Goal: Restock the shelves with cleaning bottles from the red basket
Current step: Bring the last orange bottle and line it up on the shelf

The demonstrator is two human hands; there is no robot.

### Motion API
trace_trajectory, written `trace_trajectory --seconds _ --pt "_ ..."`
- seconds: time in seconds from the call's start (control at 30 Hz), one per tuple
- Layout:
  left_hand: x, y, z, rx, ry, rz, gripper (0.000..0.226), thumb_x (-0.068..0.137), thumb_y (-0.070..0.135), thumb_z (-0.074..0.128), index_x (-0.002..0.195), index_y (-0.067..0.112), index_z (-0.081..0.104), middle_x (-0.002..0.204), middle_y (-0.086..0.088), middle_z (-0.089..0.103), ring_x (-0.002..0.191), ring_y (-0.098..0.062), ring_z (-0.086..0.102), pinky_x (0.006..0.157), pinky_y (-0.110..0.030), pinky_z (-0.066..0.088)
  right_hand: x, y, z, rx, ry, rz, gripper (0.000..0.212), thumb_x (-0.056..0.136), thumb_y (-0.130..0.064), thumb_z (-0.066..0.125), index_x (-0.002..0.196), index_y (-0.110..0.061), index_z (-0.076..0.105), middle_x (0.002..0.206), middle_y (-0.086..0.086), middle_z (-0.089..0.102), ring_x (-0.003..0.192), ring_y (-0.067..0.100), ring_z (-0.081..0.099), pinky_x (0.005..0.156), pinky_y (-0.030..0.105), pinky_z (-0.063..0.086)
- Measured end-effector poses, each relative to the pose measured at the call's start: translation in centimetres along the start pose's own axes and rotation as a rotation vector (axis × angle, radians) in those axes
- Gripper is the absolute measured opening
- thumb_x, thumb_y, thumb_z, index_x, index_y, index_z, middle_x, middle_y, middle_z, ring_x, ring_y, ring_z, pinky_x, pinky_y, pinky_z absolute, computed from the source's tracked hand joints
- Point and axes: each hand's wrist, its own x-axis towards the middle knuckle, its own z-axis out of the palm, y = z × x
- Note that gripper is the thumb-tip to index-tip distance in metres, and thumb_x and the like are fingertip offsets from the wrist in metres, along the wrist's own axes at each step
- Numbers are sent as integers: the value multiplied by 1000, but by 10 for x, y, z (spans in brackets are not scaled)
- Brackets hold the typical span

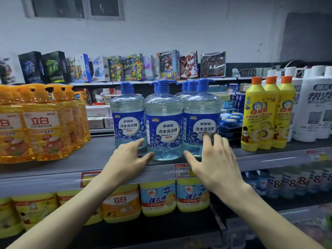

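Note:
Several clear blue pump bottles with blue labels stand in a group on the grey shelf (100,155). The front middle bottle (163,121) stands at the shelf's front edge. My left hand (128,159) is spread just left of its base, thumb near the bottom and fingers reaching toward the left bottle (128,114). My right hand (213,159) is spread to the right, fingers against the lower part of the right bottle (202,115). Both hands hold nothing. The red basket is out of view.
Orange detergent bottles (41,123) fill the shelf's left side, yellow bottles (265,114) and white bottles (312,105) the right. Toy boxes (125,68) line the back shelf. Yellow tubs (158,198) sit on the shelf below. Red price tags (183,170) hang on the shelf edge.

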Motion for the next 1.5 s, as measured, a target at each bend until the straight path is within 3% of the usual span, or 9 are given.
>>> trace_trajectory --seconds 0.27,0.5,0.77,0.9,1.07,1.23,1.33,1.4,1.5 --pt "3 -28 -37 173 24 -148 64 98 50 63 154 20 51 147 -4 64 133 -30 60 107 -43 50 -1 -39 9 82 -58 -62 79 98 -68 48 153 -12 42 135 5 58 125 26 55 105 39 46" --pt "50 -54 -32 -61 6 -379 55 101 47 65 139 10 53 139 -15 65 128 -37 60 101 -41 49 16 -67 14 98 -112 7 67 98 -68 54 134 -13 45 123 7 62 114 31 67 90 41 53" --pt "77 -67 -14 -104 16 -386 53 95 53 70 134 17 62 130 -9 71 116 -33 66 90 -38 51 26 -66 24 148 -88 57 80 90 -72 64 136 -10 47 122 10 65 112 34 69 88 44 56" --pt "76 -66 -14 -94 37 -357 46 98 45 71 135 19 63 131 -7 73 118 -32 67 102 -43 54 27 -63 30 172 -75 67 85 87 -71 67 140 -7 47 121 13 65 109 38 70 87 46 57" --pt "73 -67 -14 -52 38 -350 49 100 46 68 138 17 58 134 -9 71 123 -36 64 103 -43 50 25 -61 35 190 -61 77 90 86 -69 69 144 -4 48 124 15 64 108 41 69 86 48 57" --pt "60 -64 -20 -20 -88 -337 62 100 39 65 149 11 42 143 -16 64 129 -39 61 106 -43 49 20 -61 35 156 -136 63 97 96 -67 58 162 -4 28 146 17 49 127 39 58 102 49 53" --pt "42 -58 -31 8 -160 -289 53 98 36 64 143 12 54 136 -16 68 119 -34 65 101 -39 53 15 -63 30 121 -225 66 96 100 -65 54 166 -7 16 155 14 40 139 37 47 112 47 44" --pt "24 -56 -42 7 -183 -242 45 99 39 64 137 15 64 134 -12 70 117 -30 67 99 -36 53 9 -69 23 104 -268 78 90 100 -66 50 164 -9 21 153 14 44 140 35 46 114 46 42" --pt "-9 -54 -62 60 -193 -162 56 102 49 58 150 18 57 149 -8 62 136 -28 58 112 -40 48 -8 -90 9 82 -274 61 80 101 -65 48 160 -14 31 153 11 46 141 32 45 114 45 40"
